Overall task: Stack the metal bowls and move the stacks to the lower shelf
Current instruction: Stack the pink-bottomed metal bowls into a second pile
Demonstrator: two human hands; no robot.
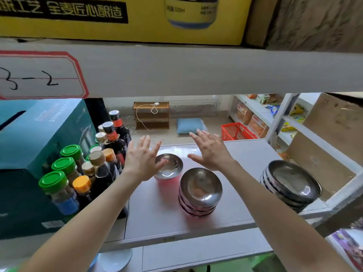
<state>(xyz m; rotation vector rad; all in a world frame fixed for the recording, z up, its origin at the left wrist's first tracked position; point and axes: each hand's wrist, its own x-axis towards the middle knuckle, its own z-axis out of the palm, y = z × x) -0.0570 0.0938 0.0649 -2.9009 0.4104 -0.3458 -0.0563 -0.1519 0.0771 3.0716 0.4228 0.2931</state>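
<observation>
Head view: both hands are spread over the shelf (245, 152), holding nothing; the left hand (142, 160) hovers with fingers wide over the left edge of the pink-sided bowl stack (169, 169), the right hand (211, 150) is open just beyond it at two o'clock; a second bowl stack (200, 191) stands touching or just beside the first at five o'clock; a larger, darker stack (290, 183) sits well apart at three o'clock, near the shelf's right edge; sauce bottles (110, 154) crowd the nine o'clock side. Stacking looks largely done; whether this is the lower shelf I cannot tell, so moving may remain.
</observation>
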